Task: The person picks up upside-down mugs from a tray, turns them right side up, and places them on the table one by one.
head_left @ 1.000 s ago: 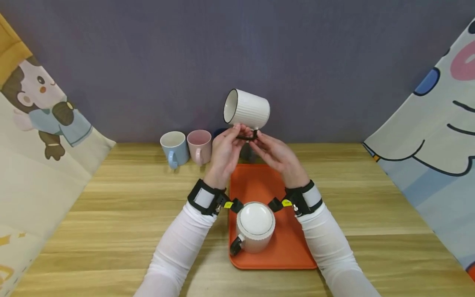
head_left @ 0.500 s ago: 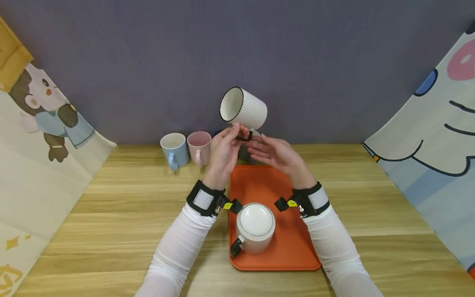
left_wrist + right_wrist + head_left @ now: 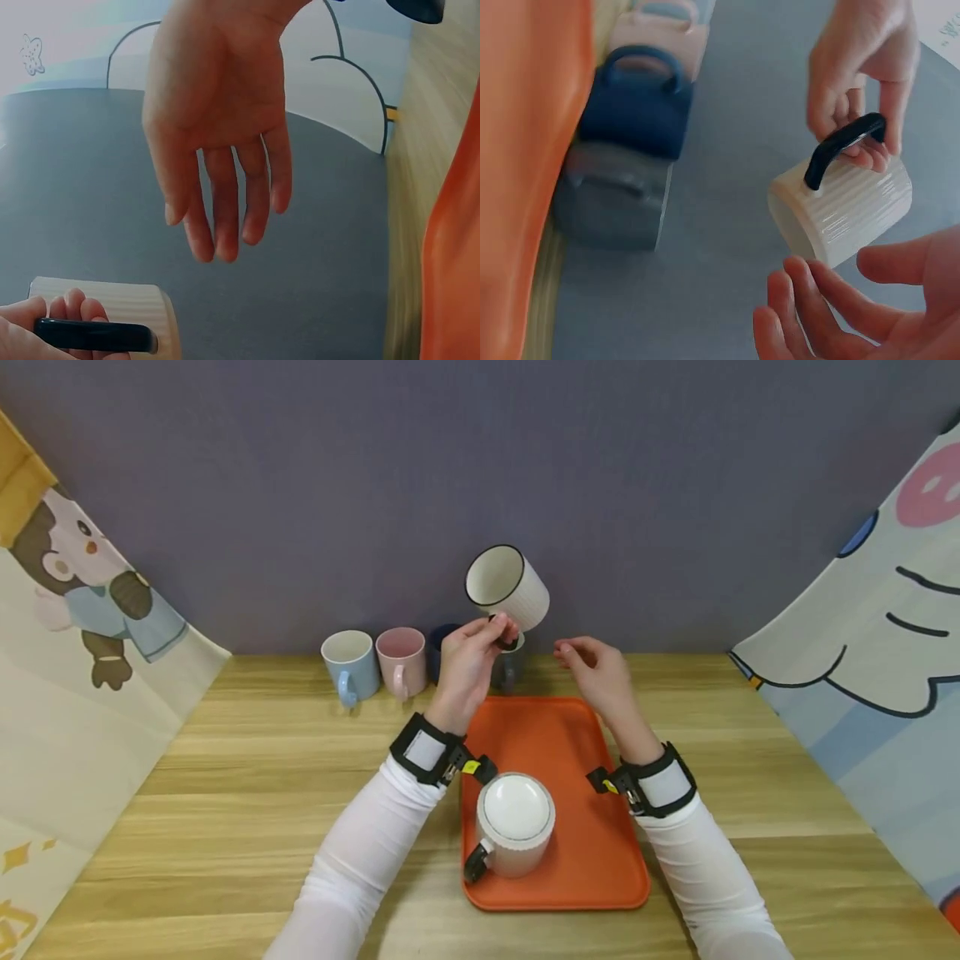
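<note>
My left hand (image 3: 468,664) grips the black handle (image 3: 845,145) of a white ribbed mug (image 3: 528,597), held up in front of the dark backdrop. The mug is tilted, its black-rimmed mouth facing up and to the left in the head view. To the right of it, my right hand (image 3: 600,677) is raised with relaxed fingers and holds nothing. In the left wrist view, the fingers (image 3: 225,202) of that right hand hang down. A second white mug (image 3: 516,827) with a black handle sits upside down on the orange tray (image 3: 592,868).
Along the back of the wooden table (image 3: 300,777) stands a row of mugs: light blue (image 3: 352,664), pink (image 3: 402,660), navy (image 3: 634,116) and dark grey (image 3: 615,202). The left arm partly hides the navy one in the head view. Printed cloths (image 3: 847,643) hang at both sides.
My right hand has left the mug's handle and moved to the right. The mug, still gripped by my left hand, has turned so that its mouth points further upward.
</note>
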Action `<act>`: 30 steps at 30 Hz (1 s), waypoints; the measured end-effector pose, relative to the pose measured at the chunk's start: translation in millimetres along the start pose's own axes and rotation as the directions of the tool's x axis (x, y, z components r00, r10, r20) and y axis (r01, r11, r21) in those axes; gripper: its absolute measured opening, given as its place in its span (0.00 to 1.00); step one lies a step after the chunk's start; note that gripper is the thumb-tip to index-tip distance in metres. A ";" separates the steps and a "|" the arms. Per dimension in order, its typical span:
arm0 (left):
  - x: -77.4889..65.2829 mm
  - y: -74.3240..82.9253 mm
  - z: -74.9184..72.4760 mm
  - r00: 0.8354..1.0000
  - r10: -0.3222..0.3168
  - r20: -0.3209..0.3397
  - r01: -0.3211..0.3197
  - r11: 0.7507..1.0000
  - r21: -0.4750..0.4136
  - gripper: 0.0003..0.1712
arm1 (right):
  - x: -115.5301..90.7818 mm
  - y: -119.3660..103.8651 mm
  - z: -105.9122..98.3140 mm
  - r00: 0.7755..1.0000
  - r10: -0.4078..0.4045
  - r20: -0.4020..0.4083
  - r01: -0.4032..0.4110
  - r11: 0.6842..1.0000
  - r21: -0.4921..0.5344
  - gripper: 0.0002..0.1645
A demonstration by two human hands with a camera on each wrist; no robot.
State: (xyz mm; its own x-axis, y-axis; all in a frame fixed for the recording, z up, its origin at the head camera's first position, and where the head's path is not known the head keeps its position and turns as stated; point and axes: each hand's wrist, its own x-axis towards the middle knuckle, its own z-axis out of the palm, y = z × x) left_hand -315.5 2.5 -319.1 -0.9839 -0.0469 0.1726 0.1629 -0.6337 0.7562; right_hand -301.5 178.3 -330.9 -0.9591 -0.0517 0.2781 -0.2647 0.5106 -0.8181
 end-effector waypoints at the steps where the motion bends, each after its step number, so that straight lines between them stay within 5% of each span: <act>1: 1.3 -0.9 0.9 1.000 -0.003 0.000 0.003 1.000 0.003 0.11 | -0.6 2.1 -1.3 0.999 -0.028 -0.026 0.027 0.998 -0.051 0.20; 6: 7.0 -5.5 3.8 0.999 -0.036 -0.009 0.036 0.999 -0.004 0.11 | -5.1 9.1 -6.2 0.990 -0.106 -0.090 0.085 0.973 -0.216 0.18; 12: 11.5 -10.8 5.5 0.996 -0.085 -0.022 0.085 0.996 0.017 0.10 | -12.3 22.5 -11.0 0.990 -0.099 -0.101 0.064 0.950 -0.304 0.20; 30: 25.6 -29.8 20.4 0.982 -0.185 -0.050 0.188 0.979 0.075 0.05 | -23.0 56.5 -27.9 0.980 -0.104 -0.169 0.023 0.906 -0.423 0.22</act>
State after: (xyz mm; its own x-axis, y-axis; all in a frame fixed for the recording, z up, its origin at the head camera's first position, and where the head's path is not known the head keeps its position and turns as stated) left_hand -344.1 36.0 -324.3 -0.9995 0.0327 -0.0015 -0.0199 -0.5715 0.8204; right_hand -291.6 232.3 -369.4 -0.8954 0.0414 0.4432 -0.2201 0.8243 -0.5216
